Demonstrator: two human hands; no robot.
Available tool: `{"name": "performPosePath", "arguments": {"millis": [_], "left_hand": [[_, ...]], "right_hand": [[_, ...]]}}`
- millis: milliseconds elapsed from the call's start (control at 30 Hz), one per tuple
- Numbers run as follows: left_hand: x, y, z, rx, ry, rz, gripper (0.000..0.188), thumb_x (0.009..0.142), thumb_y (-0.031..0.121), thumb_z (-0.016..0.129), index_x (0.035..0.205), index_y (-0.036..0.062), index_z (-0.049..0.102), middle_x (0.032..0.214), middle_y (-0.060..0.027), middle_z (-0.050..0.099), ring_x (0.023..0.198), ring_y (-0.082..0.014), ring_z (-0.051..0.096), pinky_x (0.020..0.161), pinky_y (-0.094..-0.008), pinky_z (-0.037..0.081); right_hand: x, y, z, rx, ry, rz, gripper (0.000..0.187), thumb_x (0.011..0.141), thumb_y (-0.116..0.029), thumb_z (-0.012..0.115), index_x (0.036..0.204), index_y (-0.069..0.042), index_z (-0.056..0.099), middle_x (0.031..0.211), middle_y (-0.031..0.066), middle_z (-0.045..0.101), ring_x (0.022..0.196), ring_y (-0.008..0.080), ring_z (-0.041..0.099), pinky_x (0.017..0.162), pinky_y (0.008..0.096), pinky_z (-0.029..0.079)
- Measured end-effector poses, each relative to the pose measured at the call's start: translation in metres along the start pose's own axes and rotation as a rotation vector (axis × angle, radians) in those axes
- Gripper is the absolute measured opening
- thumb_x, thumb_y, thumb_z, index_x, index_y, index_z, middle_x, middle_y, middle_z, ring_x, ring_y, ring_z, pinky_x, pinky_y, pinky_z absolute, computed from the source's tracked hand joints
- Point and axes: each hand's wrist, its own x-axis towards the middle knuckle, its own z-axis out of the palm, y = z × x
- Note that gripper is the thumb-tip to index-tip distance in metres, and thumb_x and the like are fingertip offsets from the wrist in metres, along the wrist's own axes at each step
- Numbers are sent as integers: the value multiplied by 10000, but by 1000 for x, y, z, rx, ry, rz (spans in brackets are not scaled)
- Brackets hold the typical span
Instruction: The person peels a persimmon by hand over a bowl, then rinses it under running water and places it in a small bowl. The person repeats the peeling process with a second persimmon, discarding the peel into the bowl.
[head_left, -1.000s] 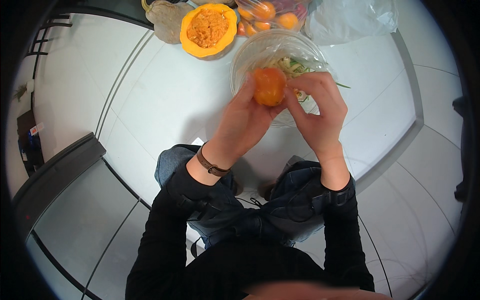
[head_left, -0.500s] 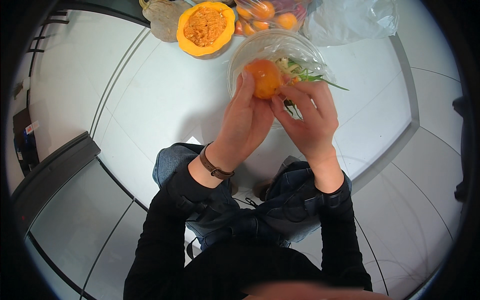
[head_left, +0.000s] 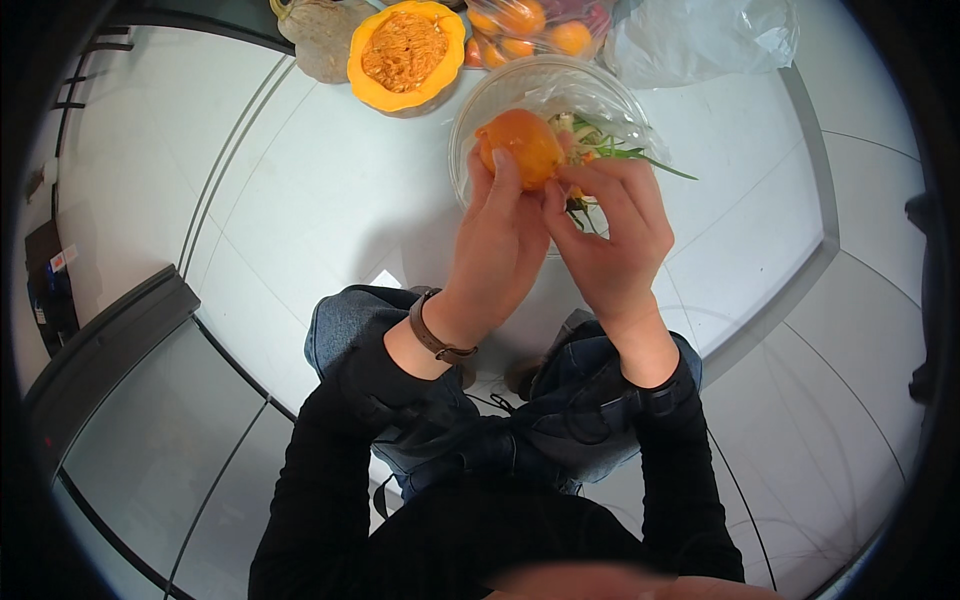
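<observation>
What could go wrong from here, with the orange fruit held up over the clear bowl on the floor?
The orange fruit is pinched mainly by the left hand, with only the right hand's fingertips at its edge; it could slip and drop into the clear bowl. Peel or scraps may miss the bowl and land on the white floor. The bowl looks light and could shift or tip if bumped.

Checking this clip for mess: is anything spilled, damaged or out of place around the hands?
Nothing stands out. Both hands, left and right, hold an orange fruit over a clear bowl of scraps; the scraps look contained. The halved pumpkin sits cut side up.
</observation>
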Motion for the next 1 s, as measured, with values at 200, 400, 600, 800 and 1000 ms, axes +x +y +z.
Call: {"name": "performPosePath", "arguments": {"millis": [200, 400, 600, 800, 1000], "left_hand": [[-2, -1, 4, 50, -54, 22, 448, 1139, 379, 359, 1531, 188, 251, 1503, -88, 448, 1396, -212, 435, 1189, -395, 344], [-3, -2, 4, 51, -86, 34, 456, 1141, 345, 370, 1548, 195, 229, 1522, -109, 429, 1414, -212, 420, 1189, -385, 342], [-1, -1, 0, 77, -113, 56, 449, 1144, 303, 366, 1555, 198, 220, 1534, -117, 415, 1410, -212, 429, 1188, -377, 341], [-3, -3, -1, 71, -86, 21, 457, 1143, 265, 379, 1562, 197, 210, 1533, -107, 418, 1410, -206, 430, 1195, -377, 336], [-4, -6, -1, 128, -61, 30, 463, 1137, 254, 407, 1553, 181, 217, 1497, -79, 434, 1411, -190, 426, 1203, -389, 333]], "right_hand": [[-1, 0, 3, -11, 31, 19, 296, 650, 56, 809, 908, -43, 704, 912, 67, 637, 788, 241, 613, 647, 323, 521], [5, 1, -4, -29, 44, 1, 308, 641, 61, 801, 911, -52, 707, 900, 63, 637, 794, 249, 610, 661, 325, 516], [10, 2, -14, -29, -35, -79, 306, 671, 79, 824, 947, -23, 737, 922, 76, 675, 822, 242, 636, 720, 319, 524], [7, 4, -12, -41, -16, -95, 303, 653, 57, 817, 926, -38, 723, 912, 58, 641, 799, 256, 608, 686, 350, 521], [8, 3, -13, -92, -14, -79, 273, 667, 95, 792, 899, -20, 705, 904, 83, 665, 791, 233, 616, 698, 324, 515]]}}
